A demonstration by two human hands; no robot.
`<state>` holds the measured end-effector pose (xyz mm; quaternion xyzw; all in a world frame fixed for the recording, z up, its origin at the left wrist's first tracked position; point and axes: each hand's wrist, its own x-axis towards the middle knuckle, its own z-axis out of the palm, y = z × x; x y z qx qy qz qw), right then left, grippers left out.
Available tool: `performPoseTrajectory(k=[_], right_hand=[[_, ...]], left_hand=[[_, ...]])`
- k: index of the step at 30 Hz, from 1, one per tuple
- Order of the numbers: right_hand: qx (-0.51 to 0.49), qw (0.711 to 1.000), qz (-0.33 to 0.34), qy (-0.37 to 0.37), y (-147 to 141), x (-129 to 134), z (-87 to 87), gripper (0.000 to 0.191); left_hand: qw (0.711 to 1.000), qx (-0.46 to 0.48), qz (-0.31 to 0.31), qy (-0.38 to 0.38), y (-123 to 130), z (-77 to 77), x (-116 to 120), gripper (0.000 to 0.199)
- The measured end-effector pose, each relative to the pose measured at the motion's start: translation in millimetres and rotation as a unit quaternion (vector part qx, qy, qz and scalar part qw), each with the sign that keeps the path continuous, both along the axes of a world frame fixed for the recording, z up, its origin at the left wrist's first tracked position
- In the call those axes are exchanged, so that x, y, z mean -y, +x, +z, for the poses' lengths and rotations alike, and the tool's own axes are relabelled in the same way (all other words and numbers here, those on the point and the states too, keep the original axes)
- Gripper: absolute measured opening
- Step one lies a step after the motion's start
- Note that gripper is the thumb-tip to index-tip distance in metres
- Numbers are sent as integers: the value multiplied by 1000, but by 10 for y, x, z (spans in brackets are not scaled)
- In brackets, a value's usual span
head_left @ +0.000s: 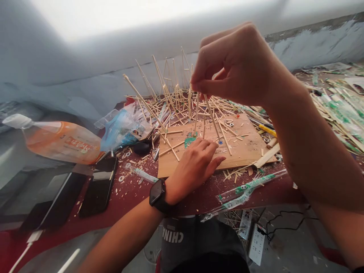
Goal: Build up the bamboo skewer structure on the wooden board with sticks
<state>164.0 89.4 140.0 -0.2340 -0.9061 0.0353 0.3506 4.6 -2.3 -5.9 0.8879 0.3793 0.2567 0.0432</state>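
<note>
My right hand (233, 64) is raised over a wooden board (239, 153), its thumb and fingers pinched at the top of thin wooden sticks (211, 115). These sticks slant down from the fingers to the board, spread apart at their feet. How many the fingertips grip is hidden. Low on the board lies my left hand (196, 157), palm down with fingers stretched out, beside the feet of the sticks. A green patch (189, 141) and a small blue spot (220, 142) mark the board there. Loose sticks (170, 146) lie crossed at the board's left side.
Behind the board are upright stick frames (170, 91) and heaped sticks. A yellow-handled tool (267, 130) lies right. Left are an orange drink bottle (64, 140), a blue plastic bag (121, 129) and a phone (99, 187). Plastic wrappers (247, 189) lie along the front edge.
</note>
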Motion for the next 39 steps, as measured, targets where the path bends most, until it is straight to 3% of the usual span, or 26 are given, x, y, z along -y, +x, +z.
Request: performPoseTrajectory(k=[39], right_hand=[[44, 999, -29, 15, 21, 53, 49, 11]], left_hand=[[1000, 14, -7, 19, -2, -8, -11, 24]])
